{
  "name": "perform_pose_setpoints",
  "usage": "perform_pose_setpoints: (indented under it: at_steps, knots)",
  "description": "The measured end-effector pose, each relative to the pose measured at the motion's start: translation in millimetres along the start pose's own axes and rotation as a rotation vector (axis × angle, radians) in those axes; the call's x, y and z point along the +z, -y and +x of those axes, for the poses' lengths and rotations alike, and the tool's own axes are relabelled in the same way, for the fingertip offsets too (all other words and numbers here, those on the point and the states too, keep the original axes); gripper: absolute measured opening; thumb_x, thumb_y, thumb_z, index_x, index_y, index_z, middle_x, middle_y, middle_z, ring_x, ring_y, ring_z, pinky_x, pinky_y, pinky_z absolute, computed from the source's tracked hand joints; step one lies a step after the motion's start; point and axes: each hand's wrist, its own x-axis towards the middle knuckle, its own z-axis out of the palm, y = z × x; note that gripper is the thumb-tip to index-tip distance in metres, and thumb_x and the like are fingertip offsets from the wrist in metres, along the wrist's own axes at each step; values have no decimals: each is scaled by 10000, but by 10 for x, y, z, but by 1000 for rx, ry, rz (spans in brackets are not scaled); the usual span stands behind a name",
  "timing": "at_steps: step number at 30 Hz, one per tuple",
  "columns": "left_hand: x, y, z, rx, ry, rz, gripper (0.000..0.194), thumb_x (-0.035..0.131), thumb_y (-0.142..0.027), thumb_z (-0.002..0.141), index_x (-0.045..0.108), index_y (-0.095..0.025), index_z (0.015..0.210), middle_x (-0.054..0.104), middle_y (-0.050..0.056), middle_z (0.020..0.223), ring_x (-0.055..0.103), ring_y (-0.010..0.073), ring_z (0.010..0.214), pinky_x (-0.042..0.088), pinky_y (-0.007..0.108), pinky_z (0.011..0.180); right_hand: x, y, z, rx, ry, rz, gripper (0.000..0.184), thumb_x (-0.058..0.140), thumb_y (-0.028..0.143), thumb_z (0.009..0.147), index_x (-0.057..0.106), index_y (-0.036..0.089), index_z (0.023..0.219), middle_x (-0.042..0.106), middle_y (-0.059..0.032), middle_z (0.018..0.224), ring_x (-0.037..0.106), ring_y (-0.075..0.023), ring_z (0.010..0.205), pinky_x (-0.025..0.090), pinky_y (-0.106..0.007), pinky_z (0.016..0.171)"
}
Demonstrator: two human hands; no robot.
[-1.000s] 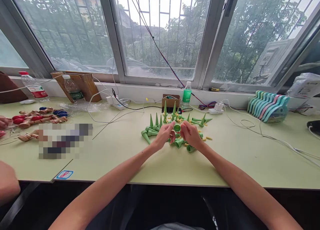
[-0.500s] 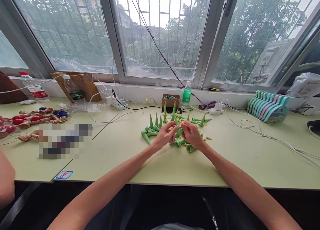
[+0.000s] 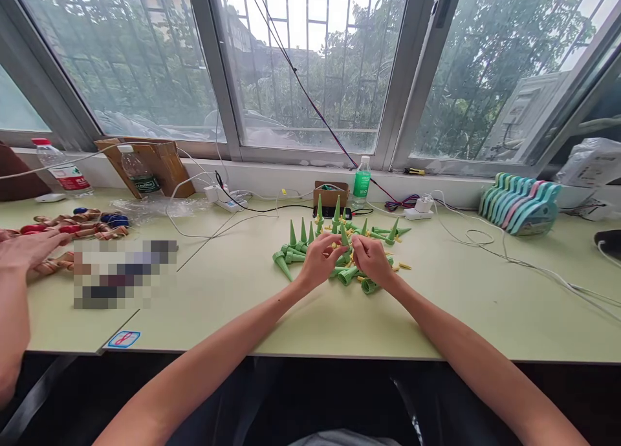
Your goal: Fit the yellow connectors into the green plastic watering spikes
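Observation:
My left hand (image 3: 317, 263) is closed around a green plastic cone-shaped spike (image 3: 344, 235), its tip pointing up between the fingers. Close beside it, my right hand (image 3: 372, 260) is pinched, its fingertips at the spike's right side; whatever sits in that pinch is too small and hidden to make out. Several more green spikes lie and stand around both hands, among them a hollow-ended one (image 3: 369, 286) in front and a tipped one (image 3: 281, 264) at the left. Small yellow pointed pieces (image 3: 404, 266) are scattered among them.
A co-worker's hand (image 3: 29, 249) is over wooden toys with red and blue balls (image 3: 114, 220) at the left. Behind the spikes stand a small cardboard box (image 3: 331, 192) and a green-labelled bottle (image 3: 361, 181). White cables (image 3: 514, 260) and a rack of pastel plastic pieces (image 3: 521, 203) are at the right.
The green spike between my hands has turned more upright. A co-worker's hand has come into view over the wooden toys at the left. My forearms have hardly moved.

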Motion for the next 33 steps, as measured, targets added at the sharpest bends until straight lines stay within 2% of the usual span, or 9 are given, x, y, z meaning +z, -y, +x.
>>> perform_pose_setpoints:
  at_steps: [8, 17, 20, 22, 25, 28, 33]
  knots:
    - [20, -95, -4, 33, -12, 91, 232, 585, -373, 888, 637, -196, 1029, 534, 46, 986, 397, 28, 523, 359, 165, 430, 17, 19, -18, 30, -3, 16, 463, 308, 537, 987, 406, 215, 668, 457, 36, 473, 410, -106, 419, 318, -247, 474]
    - [8, -159, -17, -128, -31, -23, 397, 643, -434, 832, 528, -199, 1130, 567, 42, 1012, 433, 1, 443, 374, 163, 421, 11, 37, -18, 11, -29, 6, 445, 308, 549, 985, 384, 222, 693, 477, 34, 510, 431, -109, 450, 346, -237, 492]
    - [5, -173, -11, -186, -40, -91, 388, 618, -447, 845, 504, -207, 1128, 563, 35, 1010, 476, 7, 431, 360, 160, 389, 2, 35, -15, -5, -39, 11, 431, 320, 527, 990, 392, 220, 696, 496, 27, 542, 443, -107, 464, 352, -232, 501]
    - [5, -194, 0, -228, -57, -140, 347, 578, -458, 868, 515, -199, 1090, 564, 26, 978, 475, 9, 403, 330, 164, 355, -4, 38, -16, -11, -37, 18, 421, 329, 512, 992, 411, 218, 703, 498, 26, 550, 442, -106, 465, 352, -231, 503]
    - [5, -229, 19, -294, -80, -221, 337, 529, -495, 888, 526, -183, 1015, 561, -12, 807, 424, 16, 342, 274, 171, 311, -6, 40, -21, -10, -17, 23, 417, 343, 510, 988, 436, 214, 710, 494, 28, 540, 444, -107, 464, 350, -228, 499]
    - [3, -244, 27, -356, -33, -290, 369, 511, -537, 889, 523, -182, 987, 529, -47, 647, 405, 37, 323, 243, 165, 291, 3, 32, -28, -13, 26, 21, 416, 351, 511, 985, 455, 210, 718, 494, 31, 532, 443, -105, 463, 353, -224, 499]
    - [-8, -229, 17, -370, 22, -343, 382, 553, -541, 867, 514, -184, 996, 544, -47, 635, 429, 44, 329, 238, 156, 282, 17, 7, -34, -18, 74, 34, 414, 340, 507, 988, 446, 208, 723, 529, 22, 572, 457, -100, 473, 361, -220, 498]
